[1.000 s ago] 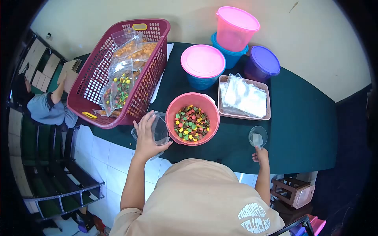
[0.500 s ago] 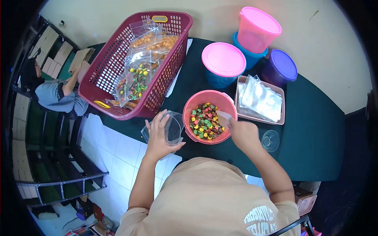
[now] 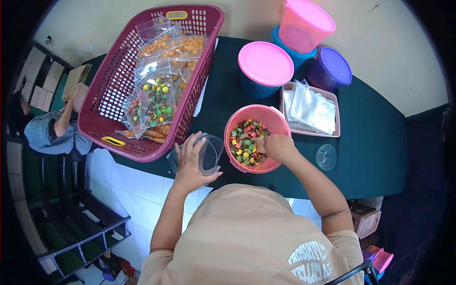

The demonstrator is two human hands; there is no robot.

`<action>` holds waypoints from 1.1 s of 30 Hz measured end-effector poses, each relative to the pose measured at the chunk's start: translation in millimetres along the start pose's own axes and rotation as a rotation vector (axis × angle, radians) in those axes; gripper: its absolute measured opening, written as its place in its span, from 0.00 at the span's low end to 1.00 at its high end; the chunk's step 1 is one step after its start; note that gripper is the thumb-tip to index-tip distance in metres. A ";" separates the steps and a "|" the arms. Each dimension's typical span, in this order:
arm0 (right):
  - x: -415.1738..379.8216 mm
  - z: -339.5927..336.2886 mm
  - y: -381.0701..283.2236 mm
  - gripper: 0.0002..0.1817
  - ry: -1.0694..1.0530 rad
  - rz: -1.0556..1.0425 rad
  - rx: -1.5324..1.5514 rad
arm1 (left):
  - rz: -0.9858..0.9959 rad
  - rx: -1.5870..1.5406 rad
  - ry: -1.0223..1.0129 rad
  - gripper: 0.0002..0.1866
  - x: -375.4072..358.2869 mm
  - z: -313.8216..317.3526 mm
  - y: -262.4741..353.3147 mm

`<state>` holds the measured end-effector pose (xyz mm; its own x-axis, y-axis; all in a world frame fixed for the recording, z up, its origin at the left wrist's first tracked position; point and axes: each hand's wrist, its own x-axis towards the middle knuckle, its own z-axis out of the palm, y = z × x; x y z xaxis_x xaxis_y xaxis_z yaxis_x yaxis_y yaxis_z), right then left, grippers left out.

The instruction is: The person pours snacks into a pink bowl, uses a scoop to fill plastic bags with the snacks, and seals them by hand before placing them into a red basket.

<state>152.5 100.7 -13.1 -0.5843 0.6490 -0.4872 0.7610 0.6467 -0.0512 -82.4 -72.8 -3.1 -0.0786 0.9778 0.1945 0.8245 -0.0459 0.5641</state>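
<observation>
My left hand (image 3: 190,161) is closed on a clear plastic bag (image 3: 210,154), whose mouth is spread into a round opening beside the pink tub (image 3: 229,124). Nothing shows inside the bag. In the tub lie many small round sweets (image 3: 244,142) in green, yellow, red and brown. My right hand (image 3: 279,148) reaches over the tub's right rim, fingers wrapped round a pale scoop (image 3: 259,145). The scoop's blade is down among the sweets, and its handle is hidden by my fingers.
A maroon laundry basket (image 3: 183,118) holds filled bags (image 3: 156,97). Lidded tubs (image 3: 266,64) stand behind the pink tub. A tray (image 3: 313,132) of clear bags (image 3: 311,109) and a small clear cup (image 3: 326,157) sit at right. Another person (image 3: 54,130) works at far left.
My right hand has moved left and further into the pink tub, pushing the scoop into the sweets. My left hand keeps its hold on the bag. The whole view has shifted slightly.
</observation>
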 end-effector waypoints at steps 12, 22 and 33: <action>21.2 22.6 -4.5 0.15 -0.129 0.045 0.378 | 0.037 -0.012 -0.062 0.59 -2.7 4.0 2.9; 29.1 38.4 -20.0 0.17 -0.054 -0.035 0.426 | 0.031 -0.003 -0.059 0.59 -5.7 2.7 4.6; 35.9 34.8 -21.6 0.17 -0.386 0.014 0.966 | 0.013 -0.037 -0.034 0.57 -10.5 3.0 -0.5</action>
<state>124.9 96.1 -59.9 -0.5731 0.3720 -0.7301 0.7681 -0.0665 -0.6368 -80.3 -82.4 -7.8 -0.0482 0.9835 0.1746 0.8042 -0.0655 0.5908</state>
